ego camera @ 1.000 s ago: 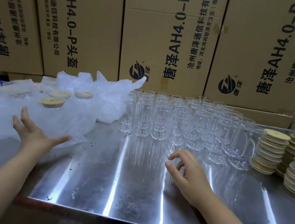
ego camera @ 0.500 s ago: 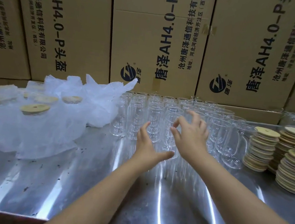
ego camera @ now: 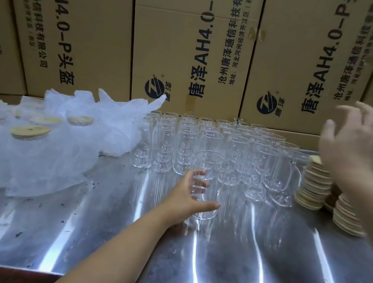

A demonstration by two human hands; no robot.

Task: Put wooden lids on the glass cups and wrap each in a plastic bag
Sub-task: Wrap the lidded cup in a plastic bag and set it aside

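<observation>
Brown cartons (ego camera: 189, 51) wall off the whole top half of the frame. Each is printed in dark letters running up its side: "唐泽AH4.0-P", with "头盔" after it on the left one, and smaller lines "沧州唐泽通信科技有限公司" and "地址:河北河间经济开发区(西区)". A round dark logo (ego camera: 154, 89) with a slanted Z and "唐泽" sits low on the middle and right cartons.

A steel table (ego camera: 105, 235) fills the lower half, streaked with light and dotted with dark specks. Crumpled white plastic bags (ego camera: 56, 152) cover its left side. Round wooden lids (ego camera: 30, 131) lie among them, hazy under the film; what is beneath them cannot be told.

At the centre, against the cartons, empty glass cups (ego camera: 237, 145) stand upright in close rows, none with a lid. At the right edge, stacks of wooden lids (ego camera: 315, 184) stand just beside the rows, with a lower stack (ego camera: 346, 216) nearer the camera.

One cup (ego camera: 208, 163) is upright in front of the rows, empty and uncovered. The left hand (ego camera: 187, 198) reaches in from the bottom centre on a bare forearm and grips it low on its body: the fingers (ego camera: 197, 184) curl behind the glass and show through it, and the thumb lies across the near side. Whether its base rests on the table cannot be told.

The right hand (ego camera: 352, 144) is raised at the right of the frame above the lid stacks, blurred, with its fingers spread and lightly bent, holding nothing.
</observation>
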